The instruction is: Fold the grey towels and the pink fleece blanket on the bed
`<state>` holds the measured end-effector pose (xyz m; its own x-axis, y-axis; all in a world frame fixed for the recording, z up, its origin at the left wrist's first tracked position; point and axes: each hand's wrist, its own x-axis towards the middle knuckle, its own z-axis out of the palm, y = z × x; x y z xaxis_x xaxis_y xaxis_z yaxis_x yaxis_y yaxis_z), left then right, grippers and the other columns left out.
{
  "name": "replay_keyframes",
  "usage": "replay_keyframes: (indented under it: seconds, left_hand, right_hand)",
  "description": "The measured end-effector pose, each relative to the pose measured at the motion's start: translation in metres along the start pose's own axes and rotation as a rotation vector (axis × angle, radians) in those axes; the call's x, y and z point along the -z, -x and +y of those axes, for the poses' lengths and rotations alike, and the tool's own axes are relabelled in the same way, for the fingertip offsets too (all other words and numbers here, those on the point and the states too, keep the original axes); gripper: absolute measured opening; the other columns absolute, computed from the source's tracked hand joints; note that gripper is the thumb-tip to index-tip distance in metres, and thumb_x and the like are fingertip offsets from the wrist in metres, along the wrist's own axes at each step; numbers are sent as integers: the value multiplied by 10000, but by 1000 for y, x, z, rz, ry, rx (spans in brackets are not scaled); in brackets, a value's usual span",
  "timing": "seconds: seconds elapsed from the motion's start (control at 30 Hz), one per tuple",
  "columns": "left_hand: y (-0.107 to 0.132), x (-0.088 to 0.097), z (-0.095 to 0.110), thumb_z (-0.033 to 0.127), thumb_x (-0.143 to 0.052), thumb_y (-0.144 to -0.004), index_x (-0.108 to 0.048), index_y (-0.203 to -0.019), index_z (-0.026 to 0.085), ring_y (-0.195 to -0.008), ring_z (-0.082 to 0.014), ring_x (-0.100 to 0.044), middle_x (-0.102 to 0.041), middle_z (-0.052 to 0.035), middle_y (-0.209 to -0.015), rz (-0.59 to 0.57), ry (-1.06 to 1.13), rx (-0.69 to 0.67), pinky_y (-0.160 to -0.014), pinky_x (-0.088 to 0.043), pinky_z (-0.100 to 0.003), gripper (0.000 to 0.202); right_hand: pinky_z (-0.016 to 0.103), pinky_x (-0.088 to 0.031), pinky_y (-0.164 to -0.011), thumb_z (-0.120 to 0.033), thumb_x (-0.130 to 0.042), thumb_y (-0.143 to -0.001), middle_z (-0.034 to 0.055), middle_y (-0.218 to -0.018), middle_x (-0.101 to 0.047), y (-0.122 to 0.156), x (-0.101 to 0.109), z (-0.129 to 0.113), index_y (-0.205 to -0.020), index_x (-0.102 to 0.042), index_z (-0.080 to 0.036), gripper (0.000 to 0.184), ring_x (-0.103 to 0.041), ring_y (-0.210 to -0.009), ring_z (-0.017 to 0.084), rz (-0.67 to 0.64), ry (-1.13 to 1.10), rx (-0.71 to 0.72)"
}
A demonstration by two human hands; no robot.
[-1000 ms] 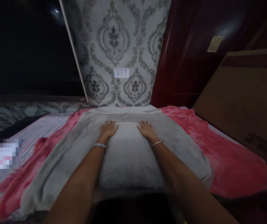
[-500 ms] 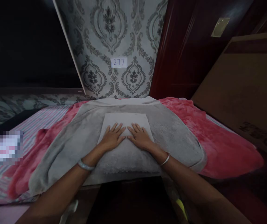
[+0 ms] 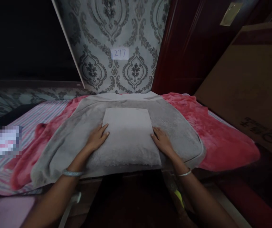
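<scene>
The cloth (image 3: pixel 127 136), pale grey and roughly rectangular, lies flat on a grey blanket (image 3: pixel 182 139) that spreads out around it. At the cloth's left edge is the left hand (image 3: pixel 96 138), fingers extended, tips resting on it; at its right edge is the right hand (image 3: pixel 162 141), likewise loosely spread, thumb against the border. Neither hand is closed around anything. Farther right of the cloth lies a red blanket (image 3: pixel 226 142), with a carton (image 3: pixel 247 85) beyond; farther left, a striped sheet (image 3: pixel 42 117). Behind the cloth, a card (image 3: pixel 119 53) reading 277 is on the wall (image 3: pixel 113 34).
</scene>
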<state>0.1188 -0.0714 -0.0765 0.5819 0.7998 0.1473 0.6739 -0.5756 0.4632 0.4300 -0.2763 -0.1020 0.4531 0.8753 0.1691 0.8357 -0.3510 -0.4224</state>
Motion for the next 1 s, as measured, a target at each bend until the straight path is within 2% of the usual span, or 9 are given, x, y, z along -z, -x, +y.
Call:
replay_keyframes:
  seconds: [0.1,0.17,0.23,0.3,0.4,0.5,0.6,0.8,1.0]
  left_hand:
    - [16,5,3,508,-589,-850,-538,-1450,205,-1384,-319,-501,-564,-133,-1484,78,299,67,-1160,-405,-475,675]
    - [28,10,8,544,-631,-810,-529,-1452,200,-1285,-314,-583,-641,-136,-1376,107,543,159,-1089,-478,-453,735]
    - [38,15,13,580,-658,-781,-499,-1474,176,-1165,-310,-649,-700,-143,-1236,86,734,256,-1017,-526,-449,818]
    - [45,19,17,593,-698,-748,-466,-1497,155,-1071,-314,-683,-722,-143,-1128,34,811,322,-962,-551,-464,898]
    - [48,18,18,536,-743,-727,-479,-1490,172,-1167,-335,-649,-697,-158,-1209,34,745,321,-1005,-527,-475,886]
    - [47,12,13,454,-692,-766,-521,-1450,207,-1341,-324,-538,-602,-138,-1420,95,571,218,-1134,-433,-471,747]
    - [44,6,7,398,-603,-810,-483,-1473,184,-1393,-300,-493,-535,-126,-1509,101,441,125,-1188,-375,-471,707]
    - [43,6,6,355,-564,-834,-478,-1463,144,-1354,-285,-543,-575,-134,-1472,62,277,95,-1164,-419,-443,670]
    - [53,9,23,320,-541,-882,-398,-1521,132,-1239,-302,-634,-632,-154,-1396,94,91,114,-1062,-511,-444,681]
  right_hand:
    - [506,-392,-1152,-380,-422,-930,130,-1470,-585,15,-5,5,-1493,-511,-182,604,-507,-1383,295,83,-187,63]
    - [507,-412,-1136,-399,-474,-899,142,-1418,-624,23,-6,5,-1476,-528,-183,619,-553,-1333,303,118,-274,94]
    - [514,-411,-1136,-408,-521,-872,146,-1394,-639,29,-7,1,-1453,-549,-188,622,-562,-1321,307,140,-346,93]
    - [518,-411,-1136,-405,-544,-858,149,-1399,-632,34,-7,-5,-1432,-562,-180,617,-562,-1318,305,171,-433,75]
    - [518,-412,-1136,-387,-554,-856,154,-1420,-612,37,-8,-14,-1427,-556,-161,614,-560,-1312,296,245,-534,56]
    - [510,-406,-1144,-328,-557,-844,138,-1389,-630,36,-9,-19,-1407,-573,-177,582,-561,-1301,282,272,-540,92]
    - [498,-427,-1126,-267,-532,-832,118,-1318,-671,34,-10,-18,-1358,-614,-200,537,-588,-1260,270,271,-510,113]
    - [519,-452,-1088,-245,-522,-825,130,-1209,-704,35,-15,-13,-1337,-629,-183,527,-617,-1189,289,272,-406,113]
    - [509,-479,-1048,-240,-475,-861,147,-1198,-692,37,-12,-19,-1379,-594,-167,537,-633,-1127,286,272,-318,104]
